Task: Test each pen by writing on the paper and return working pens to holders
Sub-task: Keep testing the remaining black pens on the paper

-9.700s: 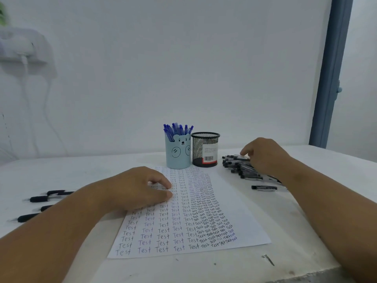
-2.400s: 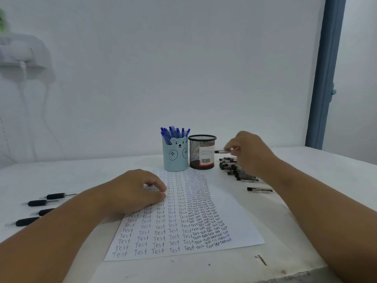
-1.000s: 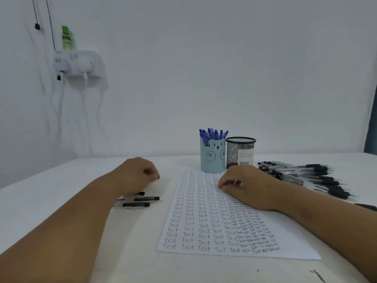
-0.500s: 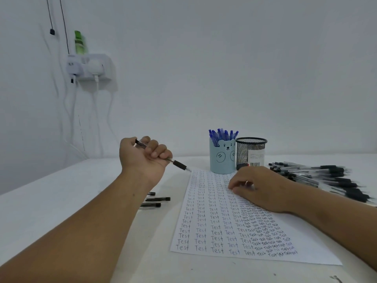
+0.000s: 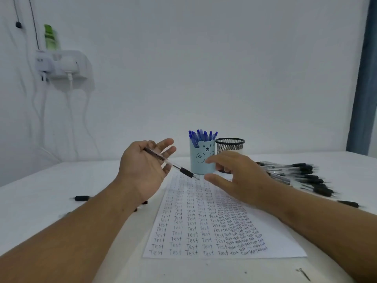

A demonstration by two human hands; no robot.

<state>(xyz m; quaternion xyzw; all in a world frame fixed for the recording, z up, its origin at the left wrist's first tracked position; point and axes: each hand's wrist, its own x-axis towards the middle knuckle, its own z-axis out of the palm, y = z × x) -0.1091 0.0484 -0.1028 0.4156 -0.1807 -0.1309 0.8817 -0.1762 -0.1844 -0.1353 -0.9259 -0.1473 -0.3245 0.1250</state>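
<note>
Pens are the business here, and the one in play is a black-gripped pen (image 5: 169,162) lying across the upturned left hand (image 5: 142,168), whose fingers are spread and relaxed under it, cradling it with no real clasp. Its long axis runs from the far side of the palm down and to the right, so the dark grip and tip stick out past the fingers and hang above the top edge of the paper (image 5: 206,225), pointing toward the right hand (image 5: 238,176). That right hand hovers just beside the tip, thumb and fingers parted and holding nothing, close but apart from the pen. It looks like a hand-over, with the right hand as the natural taker: the grip end is the part presented to it, and a pinch there would set the pen for writing. Behind both hands stand the blue bear holder (image 5: 202,160), full of blue pens, and the black mesh holder (image 5: 230,145) touching or nearly touching it. A heap of black pens (image 5: 295,174) lies at the right, a few others (image 5: 81,198) at the left.
</note>
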